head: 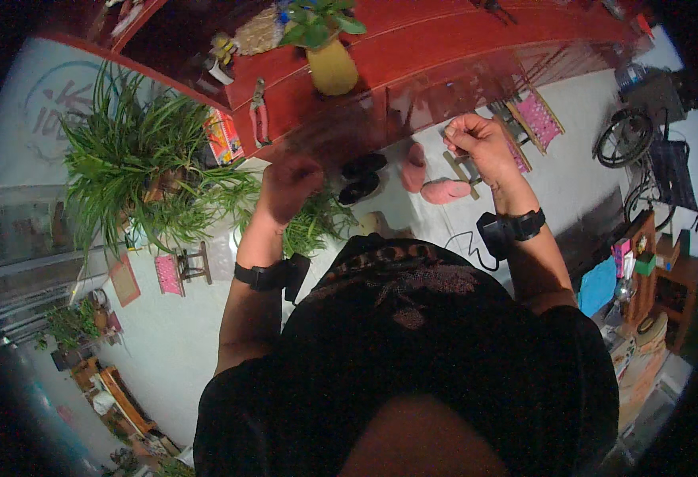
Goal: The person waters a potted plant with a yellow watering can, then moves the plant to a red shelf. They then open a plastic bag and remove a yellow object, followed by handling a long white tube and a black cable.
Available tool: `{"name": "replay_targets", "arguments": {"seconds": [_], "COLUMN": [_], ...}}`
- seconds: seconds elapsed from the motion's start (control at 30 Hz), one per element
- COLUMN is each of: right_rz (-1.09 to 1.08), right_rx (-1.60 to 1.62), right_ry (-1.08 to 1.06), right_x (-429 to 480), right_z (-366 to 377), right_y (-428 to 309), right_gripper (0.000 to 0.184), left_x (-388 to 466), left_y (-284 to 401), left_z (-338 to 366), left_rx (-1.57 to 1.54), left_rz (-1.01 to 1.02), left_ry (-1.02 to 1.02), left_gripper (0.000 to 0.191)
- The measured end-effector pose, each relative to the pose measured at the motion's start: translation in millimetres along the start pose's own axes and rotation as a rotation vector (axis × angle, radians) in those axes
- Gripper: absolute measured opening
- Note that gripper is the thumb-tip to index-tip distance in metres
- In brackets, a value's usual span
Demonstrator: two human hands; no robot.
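Note:
My left hand (292, 182) is raised in shadow before the red wooden cabinet (378, 65), its fingers curled. Whether anything is inside it is too dark to see. My right hand (479, 146) is held up above the floor at the cabinet's right part, with thumb and fingertips pinched together. Something tiny may sit at the fingertips, but it is too small to tell. Red-handled pliers or pruners (259, 116) lie on the cabinet, beyond my left hand. Farther right stands a yellow vase (332, 68) with a leafy green plant (322, 27). Black straps with small devices circle both wrists.
A bushy spider plant (146, 149) spreads at left. Pink slippers (446, 191) and dark shoes (361, 179) lie on the pale floor. Pink woven stools (537, 119) (171, 275) stand on either side. A spoked wheel (625, 138) and wooden shelving (641, 268) are at right.

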State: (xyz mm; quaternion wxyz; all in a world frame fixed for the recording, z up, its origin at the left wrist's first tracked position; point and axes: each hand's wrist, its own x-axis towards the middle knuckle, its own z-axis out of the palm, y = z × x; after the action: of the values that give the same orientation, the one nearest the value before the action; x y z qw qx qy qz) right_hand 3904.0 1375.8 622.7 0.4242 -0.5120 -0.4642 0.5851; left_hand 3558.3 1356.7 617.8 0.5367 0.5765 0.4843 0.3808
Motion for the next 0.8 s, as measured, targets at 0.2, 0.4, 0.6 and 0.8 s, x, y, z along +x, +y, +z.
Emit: {"name": "replay_targets", "arguments": {"seconds": [0.2,0.4,0.6,0.8], "right_rz": [-0.016,0.012,0.023,0.023], "right_rx": [-0.046,-0.082,-0.099,-0.106], "right_ry": [-0.036,-0.042,-0.072,-0.118], "right_x": [38,51,65,74], "right_z": [62,90,96,116], "right_y": [-21,-24,-21,-20], "right_gripper": [0.008,0.007,0.006,0.004], "left_x": [-2,1,1,-4], "left_y": [-10,-24,-32,-29], "left_z": [-65,-96,-105,-120], "left_rx": [-0.074,-0.182,-0.071,-0.185], "left_rz": [-0.072,-0.108,-0.077,-0.14], "left_ry": [0.089,0.114,0.103,0.148], "left_gripper": [0.008,0.008,0.011,0.014]}}
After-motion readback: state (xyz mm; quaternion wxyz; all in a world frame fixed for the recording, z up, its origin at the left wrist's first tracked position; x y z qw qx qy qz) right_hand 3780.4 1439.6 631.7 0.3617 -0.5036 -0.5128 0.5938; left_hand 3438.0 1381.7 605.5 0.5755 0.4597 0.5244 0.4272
